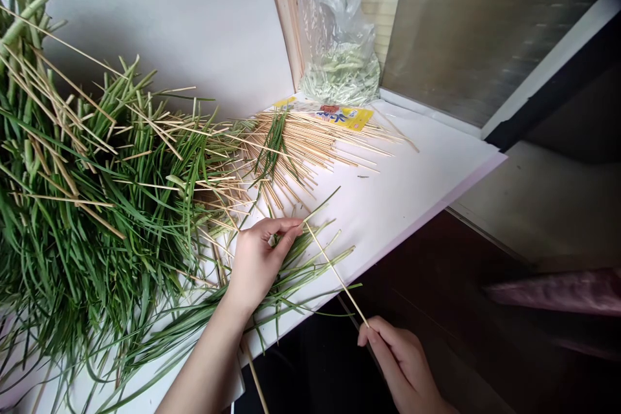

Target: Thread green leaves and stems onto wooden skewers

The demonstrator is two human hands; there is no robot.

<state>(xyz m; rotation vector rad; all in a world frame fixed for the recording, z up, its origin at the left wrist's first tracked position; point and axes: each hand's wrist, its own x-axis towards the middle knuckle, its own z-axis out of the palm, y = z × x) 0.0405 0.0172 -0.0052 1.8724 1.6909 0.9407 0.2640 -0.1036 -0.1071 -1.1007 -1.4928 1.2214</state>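
Note:
My left hand [257, 259] is closed in a pinch on a thin green garlic chive [324, 202], whose end sticks out past the fingertips. A thin bamboo skewer [339, 277] slants from those fingertips down to my right hand [400, 356], which grips its lower end beyond the table edge. The skewer's tip meets the chive; whether it pierces it I cannot tell. Loose chives [295, 278] lie under and beside my left wrist. On the left, a big heap of chives [87, 246] has many skewers sticking out of it.
Many bare skewers [315, 149] fan out on the white tabletop [388, 207], with a yellow printed wrapper [356, 119] over them. Behind stands a clear plastic bag [339, 68] with pale green contents. A white panel [169, 19] rises behind the heap. The table's edge runs diagonally at right.

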